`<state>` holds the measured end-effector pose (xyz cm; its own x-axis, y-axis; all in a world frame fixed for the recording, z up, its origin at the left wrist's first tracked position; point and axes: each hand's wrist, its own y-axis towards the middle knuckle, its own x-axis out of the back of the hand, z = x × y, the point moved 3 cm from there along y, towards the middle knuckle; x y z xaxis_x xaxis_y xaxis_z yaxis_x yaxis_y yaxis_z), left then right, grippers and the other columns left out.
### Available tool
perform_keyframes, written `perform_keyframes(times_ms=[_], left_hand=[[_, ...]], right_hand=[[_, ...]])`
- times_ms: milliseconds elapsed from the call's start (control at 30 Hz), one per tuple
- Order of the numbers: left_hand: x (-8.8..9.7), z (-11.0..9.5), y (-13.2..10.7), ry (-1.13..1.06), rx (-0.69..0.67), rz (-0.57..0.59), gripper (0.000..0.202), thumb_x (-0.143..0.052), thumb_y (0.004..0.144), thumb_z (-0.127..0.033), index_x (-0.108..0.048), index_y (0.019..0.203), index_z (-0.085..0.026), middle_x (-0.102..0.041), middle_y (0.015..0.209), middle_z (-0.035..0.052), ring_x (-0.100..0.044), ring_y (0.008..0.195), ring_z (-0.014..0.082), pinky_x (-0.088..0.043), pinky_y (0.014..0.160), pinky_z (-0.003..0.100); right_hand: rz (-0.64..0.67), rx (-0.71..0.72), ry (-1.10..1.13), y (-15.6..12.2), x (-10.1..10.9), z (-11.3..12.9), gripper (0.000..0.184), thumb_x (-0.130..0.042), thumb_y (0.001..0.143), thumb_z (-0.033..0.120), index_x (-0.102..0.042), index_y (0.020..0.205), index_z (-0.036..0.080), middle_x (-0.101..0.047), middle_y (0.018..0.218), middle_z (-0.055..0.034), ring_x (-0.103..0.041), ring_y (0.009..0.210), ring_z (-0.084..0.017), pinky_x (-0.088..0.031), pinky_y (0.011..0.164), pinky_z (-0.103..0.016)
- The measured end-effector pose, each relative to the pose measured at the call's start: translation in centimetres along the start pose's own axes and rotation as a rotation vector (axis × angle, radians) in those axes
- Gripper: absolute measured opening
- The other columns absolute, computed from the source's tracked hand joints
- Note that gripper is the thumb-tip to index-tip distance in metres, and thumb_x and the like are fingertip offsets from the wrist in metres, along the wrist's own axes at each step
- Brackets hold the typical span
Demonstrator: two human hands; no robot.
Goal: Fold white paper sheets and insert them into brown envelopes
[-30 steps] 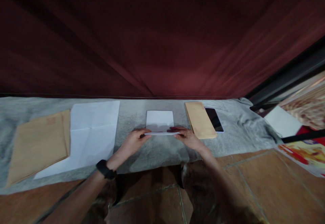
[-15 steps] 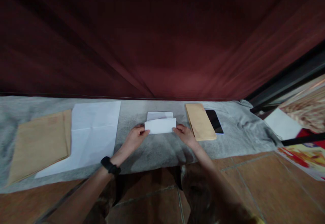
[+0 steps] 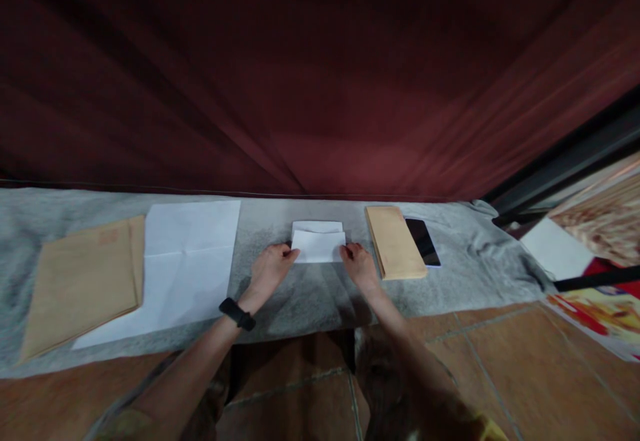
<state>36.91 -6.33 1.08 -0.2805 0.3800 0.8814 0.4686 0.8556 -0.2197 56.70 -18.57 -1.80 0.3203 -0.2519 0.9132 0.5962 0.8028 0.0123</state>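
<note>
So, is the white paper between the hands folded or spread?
Folded: the white paper shows its front part overlapping another behind.

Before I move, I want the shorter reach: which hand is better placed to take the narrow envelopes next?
Right, I'd judge. The right hand is beside the narrow envelopes, while the left hand is across the white paper. Both hold that paper, so the right would first have to let go.

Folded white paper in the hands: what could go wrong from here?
The folded white paper might bow in the middle, since the left hand and right hand hold only its ends. The right hand, close beside the tan rectangular paper stack, could nudge it into the flat black-screened device.
</note>
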Motion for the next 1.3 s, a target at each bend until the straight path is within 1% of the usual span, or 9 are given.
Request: perform_keyframes(times_ms=[167,300,533,700,867,967,1033,1167,1300], left_hand=[[0.3,-0.3,0.3,0.041,0.011,0.01,0.037,-0.05,0.096,-0.047,-0.076,0.091,-0.022,-0.078,0.089,0.0094,-0.071,0.085,0.0246,-0.04,0.063,0.028],[0.3,-0.2,0.6,0.057,0.027,0.015,0.039,-0.049,0.095,-0.048,-0.077,0.092,-0.021,-0.078,0.091,0.0107,-0.071,0.086,0.0257,-0.041,0.063,0.029],[0.2,-0.3,0.7,0.086,0.033,-0.01,0.04,-0.05,0.094,-0.05,-0.077,0.091,-0.021,-0.078,0.091,0.0114,-0.072,0.088,0.0262,-0.044,0.065,0.029],[0.5,-0.4,0.7,0.071,0.031,-0.028,0.042,-0.048,0.095,-0.051,-0.076,0.086,-0.021,-0.076,0.084,0.0114,-0.072,0.088,0.0274,-0.044,0.066,0.03],[0.3,0.7,1.6,-0.07,0.011,0.049,0.048,-0.045,0.096,-0.054,-0.07,0.073,-0.02,-0.071,0.07,0.0071,-0.069,0.074,0.0237,-0.04,0.061,0.029],[0.0,1.4,2.0,-0.168,-0.004,0.09,0.045,-0.047,0.094,-0.051,-0.068,0.069,-0.021,-0.068,0.063,0.0036,-0.066,0.068,0.022,-0.038,0.058,0.028],[0.0,1.6,2.0,-0.162,-0.016,0.097,0.041,-0.049,0.093,-0.048,-0.069,0.07,-0.021,-0.066,0.06,0.0026,-0.065,0.067,0.0214,-0.036,0.058,0.028],[0.2,1.2,1.6,-0.075,0.005,0.086,0.038,-0.05,0.093,-0.046,-0.074,0.077,-0.021,-0.07,0.065,0.0037,-0.067,0.07,0.0207,-0.036,0.059,0.028],[0.5,0.6,1.3,0.015,0.025,0.068,0.041,-0.046,0.096,-0.046,-0.075,0.085,-0.02,-0.077,0.084,0.0081,-0.07,0.08,0.0226,-0.038,0.062,0.028]], right_hand=[[0.028,-0.052,-0.119,-0.1,0.4,1.1,0.034,-0.045,0.106,0.037,-0.073,0.104,0.018,-0.076,0.11,-0.0128,-0.073,0.097,-0.025,-0.047,0.086,-0.031],[0.024,-0.087,-0.152,0.1,0.5,1.6,0.035,-0.045,0.105,0.037,-0.073,0.103,0.017,-0.077,0.11,-0.0148,-0.073,0.101,-0.027,-0.047,0.089,-0.033],[0.004,-0.102,-0.192,0.3,0.5,1.8,0.035,-0.046,0.105,0.038,-0.074,0.1,0.018,-0.078,0.106,-0.0139,-0.074,0.099,-0.025,-0.047,0.088,-0.032],[-0.023,-0.084,-0.218,0.4,0.5,1.8,0.037,-0.046,0.105,0.04,-0.074,0.097,0.018,-0.079,0.102,-0.015,-0.075,0.095,-0.024,-0.048,0.084,-0.03],[-0.015,-0.078,-0.222,0.5,0.5,1.8,0.038,-0.045,0.105,0.041,-0.075,0.098,0.018,-0.079,0.103,-0.0144,-0.075,0.095,-0.025,-0.049,0.084,-0.03],[-0.012,-0.083,-0.23,0.5,0.5,1.8,0.039,-0.045,0.105,0.042,-0.075,0.098,0.017,-0.079,0.102,-0.0143,-0.075,0.095,-0.025,-0.05,0.083,-0.031],[-0.005,-0.091,-0.233,0.6,0.5,1.9,0.04,-0.045,0.105,0.042,-0.076,0.099,0.017,-0.079,0.102,-0.0141,-0.075,0.096,-0.026,-0.05,0.083,-0.031],[0.003,-0.118,-0.227,0.7,0.6,1.8,0.039,-0.045,0.105,0.042,-0.076,0.101,0.018,-0.079,0.103,-0.0138,-0.075,0.097,-0.026,-0.05,0.083,-0.031],[0.047,-0.131,-0.153,0.8,0.9,1.4,0.044,-0.04,0.107,0.047,-0.075,0.105,0.02,-0.079,0.1,-0.0119,-0.075,0.095,-0.023,-0.048,0.08,-0.028]])
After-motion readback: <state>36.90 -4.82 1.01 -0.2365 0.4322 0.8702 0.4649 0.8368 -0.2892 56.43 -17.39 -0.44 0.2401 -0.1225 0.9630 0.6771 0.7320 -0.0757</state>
